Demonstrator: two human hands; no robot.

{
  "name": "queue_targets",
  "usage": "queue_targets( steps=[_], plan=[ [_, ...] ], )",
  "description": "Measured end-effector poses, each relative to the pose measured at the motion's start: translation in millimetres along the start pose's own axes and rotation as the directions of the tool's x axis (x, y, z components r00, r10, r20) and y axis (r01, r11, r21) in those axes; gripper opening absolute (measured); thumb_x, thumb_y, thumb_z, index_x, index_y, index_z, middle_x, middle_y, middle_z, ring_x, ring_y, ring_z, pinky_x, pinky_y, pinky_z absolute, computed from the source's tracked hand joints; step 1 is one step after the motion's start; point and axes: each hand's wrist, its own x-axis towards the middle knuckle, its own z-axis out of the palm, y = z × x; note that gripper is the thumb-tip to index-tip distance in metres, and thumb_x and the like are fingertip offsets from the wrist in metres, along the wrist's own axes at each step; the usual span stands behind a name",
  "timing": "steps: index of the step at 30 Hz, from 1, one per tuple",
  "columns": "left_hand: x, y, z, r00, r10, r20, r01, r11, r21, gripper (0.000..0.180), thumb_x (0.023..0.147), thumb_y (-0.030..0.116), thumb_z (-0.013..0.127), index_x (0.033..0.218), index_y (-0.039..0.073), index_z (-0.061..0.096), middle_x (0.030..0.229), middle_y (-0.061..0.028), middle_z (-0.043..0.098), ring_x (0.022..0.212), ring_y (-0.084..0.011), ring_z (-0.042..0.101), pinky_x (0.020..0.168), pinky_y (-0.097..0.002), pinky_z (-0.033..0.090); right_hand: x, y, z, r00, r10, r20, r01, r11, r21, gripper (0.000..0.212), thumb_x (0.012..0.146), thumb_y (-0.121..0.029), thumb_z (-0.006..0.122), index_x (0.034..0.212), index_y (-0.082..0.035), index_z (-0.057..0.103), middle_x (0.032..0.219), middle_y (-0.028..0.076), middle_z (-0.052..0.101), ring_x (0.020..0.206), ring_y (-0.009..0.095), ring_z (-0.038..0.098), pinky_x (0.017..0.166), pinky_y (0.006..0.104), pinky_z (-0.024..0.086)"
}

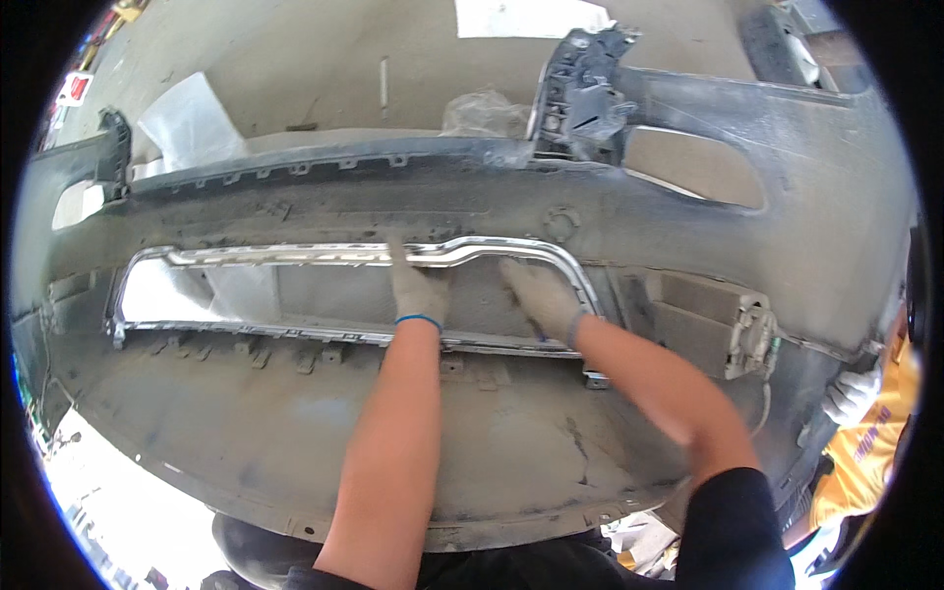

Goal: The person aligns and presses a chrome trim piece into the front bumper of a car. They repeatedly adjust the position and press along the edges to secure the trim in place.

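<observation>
A large grey car bumper point(511, 413) lies in front of me with its dusty inner side up. A shiny chrome trim frame point(472, 246) runs around its long central opening. My left hand point(420, 290), in a pale glove with a blue cuff, grips the frame's upper bar near the middle; one finger lies over the bar, and the others are partly hidden below it. In the opening, my right hand point(543, 295), also gloved, reaches just under the raised part of the bar. Its fingers are blurred, and whether they touch the chrome I cannot tell.
A black plastic bracket point(585, 98) rises from the bumper's far edge. Clear plastic sheets point(194, 123) lie beyond it on the floor. At the right edge is another person in a yellow top point(870, 452), with a white-gloved hand point(852, 396) at the bumper. A side housing point(752, 334) trails a cable.
</observation>
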Motion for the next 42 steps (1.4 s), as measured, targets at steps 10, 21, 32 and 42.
queue_targets(
  steps=[10, 21, 32, 42],
  plan=[
    [5, -80, 34, 0.995, -0.069, 0.068, 0.075, 0.994, -0.083, 0.048, 0.101, 0.047, 0.056, 0.125, 0.005, 0.059, 0.12, -0.0139, 0.064, 0.109, -0.0322, 0.061, 0.097, -0.0493, 0.05, 33, 14, 27, 0.977, 0.044, -0.211, -0.05, 0.998, -0.024, 0.074, 0.095, -0.061, 0.051, 0.114, 0.009, 0.067, 0.106, 0.024, 0.07, 0.097, 0.037, 0.068, 0.089, 0.0468, 0.051],
    [3, -94, 52, 0.991, -0.101, 0.091, 0.119, 0.97, -0.213, 0.061, 0.101, 0.056, 0.051, 0.136, 0.006, 0.052, 0.134, -0.014, 0.057, 0.121, -0.0331, 0.056, 0.106, -0.0491, 0.045, 63, -26, -54, 0.843, -0.474, 0.256, 0.486, 0.465, -0.74, 0.048, 0.083, -0.03, 0.064, 0.124, -0.005, 0.065, 0.112, 0.023, 0.067, 0.107, 0.039, 0.065, 0.095, 0.0465, 0.051],
    [12, -96, 39, 1.0, 0.003, 0.015, -0.002, 0.996, -0.091, 0.049, 0.105, 0.048, 0.048, 0.129, 0.005, 0.054, 0.122, -0.0156, 0.06, 0.112, -0.0316, 0.061, 0.093, -0.0506, 0.054, 86, -50, -49, 0.858, -0.195, 0.475, 0.504, 0.493, -0.709, 0.055, 0.073, -0.039, 0.071, 0.115, -0.004, 0.07, 0.11, 0.021, 0.069, 0.103, 0.037, 0.067, 0.091, 0.0443, 0.051],
    [18, -92, 30, 0.984, -0.137, 0.11, 0.137, 0.991, 0.007, 0.043, 0.106, 0.04, 0.052, 0.127, 0.004, 0.055, 0.121, -0.0136, 0.061, 0.112, -0.0295, 0.061, 0.096, -0.0493, 0.052, 120, -57, -50, 0.878, -0.047, 0.475, 0.348, 0.744, -0.57, 0.018, 0.071, -0.017, 0.066, 0.083, -0.005, 0.071, 0.074, 0.009, 0.069, 0.068, 0.018, 0.06, 0.062, 0.0367, 0.048]
  ],
)
